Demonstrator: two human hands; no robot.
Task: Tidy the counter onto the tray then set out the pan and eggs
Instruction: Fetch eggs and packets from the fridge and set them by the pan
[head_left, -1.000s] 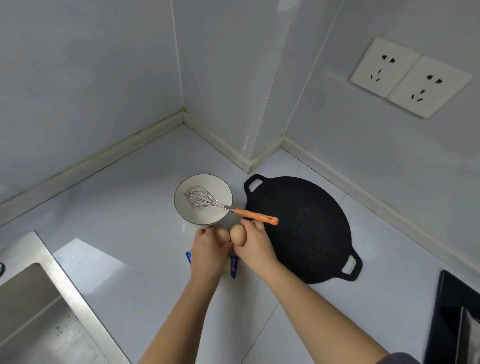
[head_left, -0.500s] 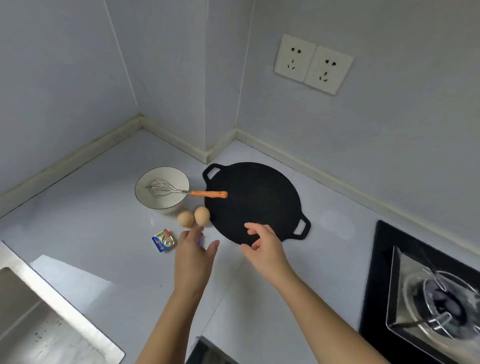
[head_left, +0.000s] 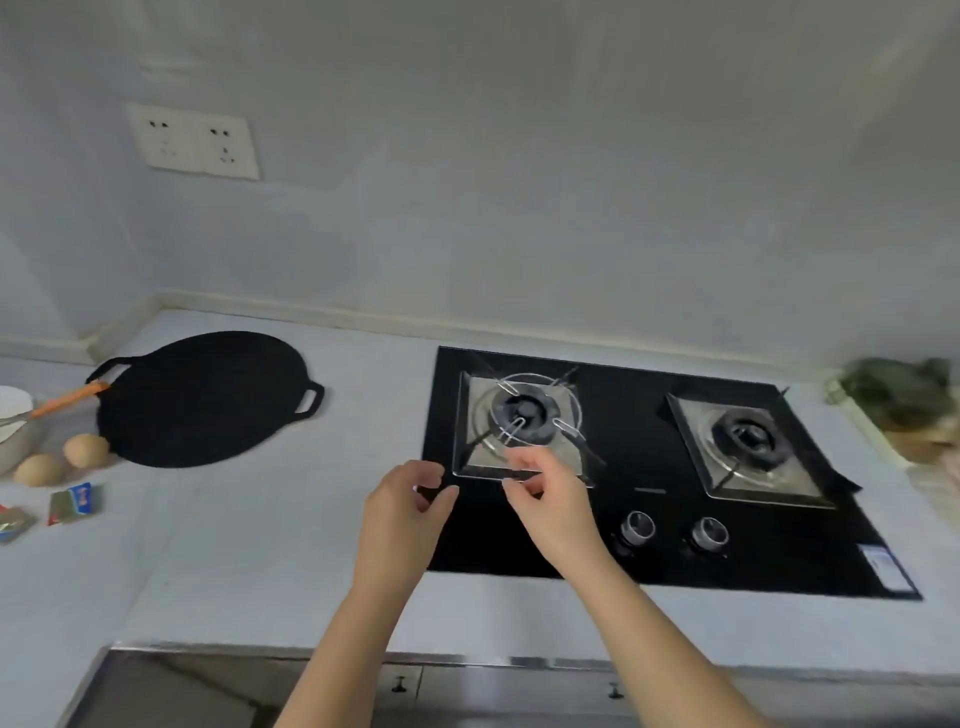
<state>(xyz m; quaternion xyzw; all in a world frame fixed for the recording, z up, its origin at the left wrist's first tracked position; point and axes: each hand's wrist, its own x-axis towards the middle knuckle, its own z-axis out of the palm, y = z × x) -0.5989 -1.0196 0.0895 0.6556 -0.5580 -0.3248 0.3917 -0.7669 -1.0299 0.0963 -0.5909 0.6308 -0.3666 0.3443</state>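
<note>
Both hands hover above the front left corner of the black glass gas hob (head_left: 623, 395). The left hand (head_left: 402, 514) is half open, thumb and fingers apart. The right hand (head_left: 550, 499) has its fingers loosely curled. Neither holds anything that I can see.

The flat round black pan with two loop handles (head_left: 200, 397) lies on the pale counter (head_left: 311, 519) to the left of the hob, well apart from it and from both hands. The line through its handles runs roughly parallel to the hob's back edge, so one handle points toward the hob. The left hand is the nearer one, and any reach for the pan would go leftward.

The two brown eggs (head_left: 85, 449) (head_left: 39, 469) rest farther from the hob than the pan, near its front rim, and the nearer one seems to touch it.

By count:
- one pan
- two eggs
- two small foil packets (head_left: 75, 501) (head_left: 13, 522)
- one white bowl (head_left: 13, 421) holding one orange-handled wire whisk (head_left: 67, 399)
- two burners (head_left: 524, 415) (head_left: 748, 441) and two knobs (head_left: 638, 525) (head_left: 709, 531) on the hob

No tray is in view.
</note>
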